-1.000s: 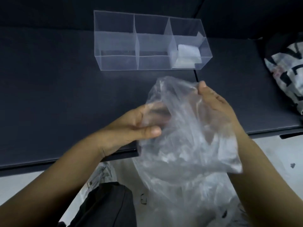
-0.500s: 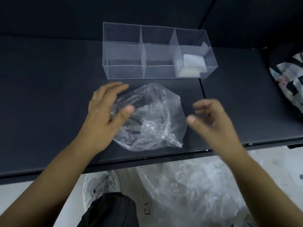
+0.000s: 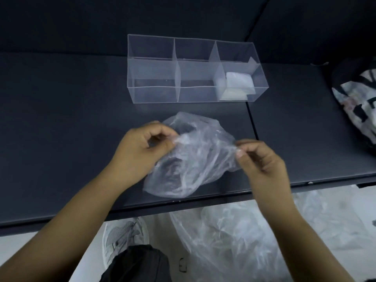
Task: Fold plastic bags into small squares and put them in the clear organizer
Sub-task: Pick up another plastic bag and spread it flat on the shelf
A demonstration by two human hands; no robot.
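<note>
A crumpled clear plastic bag lies on the dark surface near its front edge. My left hand pinches the bag's upper left edge between thumb and fingers. My right hand pinches the bag's right edge. Behind the bag stands the clear organizer with three compartments. Folded white bags lie in its right compartment; the left and middle ones hold nothing.
A heap of clear plastic bags sits on the floor below the front edge. A grey shoe and a dark trouser leg are beside it. A black-and-white patterned cloth lies at the right.
The bag went from held up in both hands to lying on the surface. Both hands, briefly off or loose on it, now pinch its left and right edges.
</note>
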